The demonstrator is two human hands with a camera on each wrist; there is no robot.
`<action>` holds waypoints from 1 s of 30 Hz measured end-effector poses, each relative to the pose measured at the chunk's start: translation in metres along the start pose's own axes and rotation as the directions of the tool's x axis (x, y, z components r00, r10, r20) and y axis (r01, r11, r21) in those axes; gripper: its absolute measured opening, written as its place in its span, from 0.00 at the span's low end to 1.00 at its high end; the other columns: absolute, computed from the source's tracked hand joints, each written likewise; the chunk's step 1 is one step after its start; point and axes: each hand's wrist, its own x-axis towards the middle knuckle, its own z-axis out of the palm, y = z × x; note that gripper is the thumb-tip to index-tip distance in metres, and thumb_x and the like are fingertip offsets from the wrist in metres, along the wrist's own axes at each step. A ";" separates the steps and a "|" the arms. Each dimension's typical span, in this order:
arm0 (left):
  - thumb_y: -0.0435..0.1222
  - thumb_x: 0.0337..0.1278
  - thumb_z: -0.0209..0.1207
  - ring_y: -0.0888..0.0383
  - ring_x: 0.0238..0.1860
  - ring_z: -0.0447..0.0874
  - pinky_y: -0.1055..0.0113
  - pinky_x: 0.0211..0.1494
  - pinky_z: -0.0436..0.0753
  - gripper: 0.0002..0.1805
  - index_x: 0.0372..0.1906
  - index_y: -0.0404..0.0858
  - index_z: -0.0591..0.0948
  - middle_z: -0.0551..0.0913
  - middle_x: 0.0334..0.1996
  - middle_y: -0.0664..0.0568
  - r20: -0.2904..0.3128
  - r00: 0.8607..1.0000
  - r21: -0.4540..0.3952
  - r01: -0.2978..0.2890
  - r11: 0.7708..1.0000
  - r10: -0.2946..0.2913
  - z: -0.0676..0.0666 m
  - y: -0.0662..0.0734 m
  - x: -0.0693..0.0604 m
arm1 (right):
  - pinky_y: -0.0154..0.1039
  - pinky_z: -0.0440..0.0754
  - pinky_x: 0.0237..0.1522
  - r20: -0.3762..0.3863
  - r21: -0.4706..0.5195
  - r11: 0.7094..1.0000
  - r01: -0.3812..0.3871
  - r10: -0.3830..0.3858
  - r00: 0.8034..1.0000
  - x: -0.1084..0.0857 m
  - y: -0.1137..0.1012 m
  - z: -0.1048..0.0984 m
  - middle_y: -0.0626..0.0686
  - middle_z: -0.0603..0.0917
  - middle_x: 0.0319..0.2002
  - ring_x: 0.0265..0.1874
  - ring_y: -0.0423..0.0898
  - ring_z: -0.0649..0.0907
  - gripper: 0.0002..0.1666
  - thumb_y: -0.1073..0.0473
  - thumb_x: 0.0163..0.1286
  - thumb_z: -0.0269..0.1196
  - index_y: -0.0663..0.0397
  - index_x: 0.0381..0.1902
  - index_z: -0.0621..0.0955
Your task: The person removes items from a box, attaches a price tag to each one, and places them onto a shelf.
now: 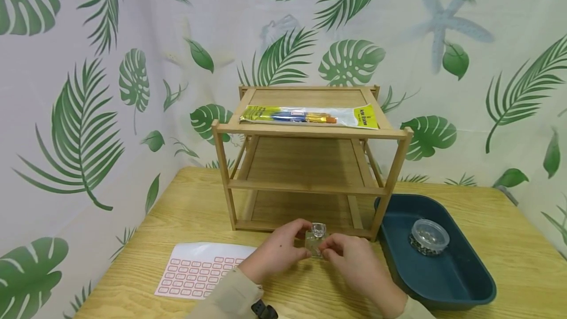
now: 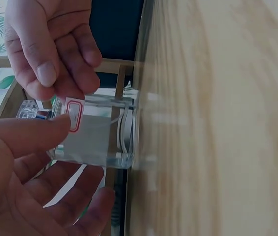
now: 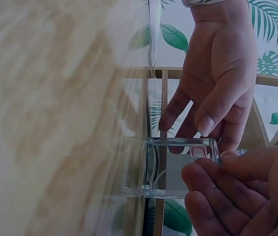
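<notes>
A square glass bottle (image 1: 314,242) with a clear cap (image 1: 318,229) stands upright on the wooden table (image 1: 146,240), before the rack. From its left side my left hand (image 1: 283,249) holds it, thumb in front and fingers behind. A small white sticker (image 2: 74,115) with a red border shows at the bottle's front, beside the left thumb (image 2: 55,129). My right hand (image 1: 354,262) has its fingertips at the sticker's edge, close against the bottle, and seems to pinch it. Whether the sticker lies fully flat on the glass is hard to tell.
A sheet of red-bordered stickers (image 1: 195,272) lies at the left. Behind the bottle stands a wooden rack (image 1: 310,188) with a packet of paintbrushes (image 1: 305,116) on top. At the right, a dark blue tray (image 1: 412,279) holds a round clear tub (image 1: 429,237).
</notes>
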 end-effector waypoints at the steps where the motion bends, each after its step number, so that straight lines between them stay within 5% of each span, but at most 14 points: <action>1: 0.36 0.62 0.68 0.54 0.58 0.78 0.54 0.56 0.80 0.26 0.64 0.46 0.76 0.80 0.58 0.55 -0.007 1.000 -0.004 0.000 1.000 0.000 0.001 0.000 0.001 | 0.38 0.80 0.30 -0.001 0.000 1.000 -0.003 0.003 1.000 0.000 0.000 0.000 0.39 0.86 0.31 0.30 0.36 0.82 0.04 0.62 0.68 0.68 0.46 0.37 0.87; 10: 0.36 0.63 0.68 0.56 0.54 0.80 0.56 0.54 0.81 0.20 0.58 0.46 0.79 0.82 0.52 0.55 -0.072 0.997 -0.011 -0.012 1.000 0.011 0.007 -0.001 0.003 | 0.39 0.80 0.31 -0.011 -0.008 0.999 -0.051 0.050 0.999 -0.001 -0.004 0.001 0.38 0.85 0.30 0.29 0.36 0.81 0.04 0.62 0.68 0.68 0.46 0.37 0.87; 21: 0.35 0.63 0.68 0.57 0.50 0.82 0.58 0.52 0.82 0.16 0.54 0.46 0.79 0.83 0.50 0.55 -0.116 0.993 0.039 -0.025 0.999 0.029 0.010 0.000 0.004 | 0.37 0.80 0.31 -0.040 -0.003 1.000 -0.007 0.007 0.999 -0.003 -0.002 -0.001 0.39 0.86 0.30 0.29 0.35 0.81 0.02 0.61 0.67 0.69 0.48 0.37 0.87; 25: 0.35 0.64 0.67 0.57 0.49 0.82 0.58 0.51 0.82 0.16 0.54 0.46 0.80 0.83 0.49 0.56 -0.122 0.992 0.020 -0.020 1.000 0.023 0.012 -0.001 0.004 | 0.37 0.81 0.33 -0.068 0.056 0.998 -0.037 0.041 0.997 -0.003 0.002 -0.002 0.41 0.84 0.30 0.30 0.37 0.82 0.06 0.64 0.66 0.70 0.47 0.39 0.85; 30: 0.35 0.64 0.67 0.58 0.49 0.82 0.57 0.51 0.82 0.15 0.53 0.46 0.80 0.83 0.48 0.57 -0.129 0.992 0.002 -0.019 1.000 0.019 0.013 -0.003 0.004 | 0.39 0.83 0.34 -0.055 0.194 0.977 -0.086 0.099 0.994 0.001 0.008 0.000 0.50 0.82 0.45 0.34 0.42 0.83 0.20 0.67 0.63 0.71 0.53 0.52 0.80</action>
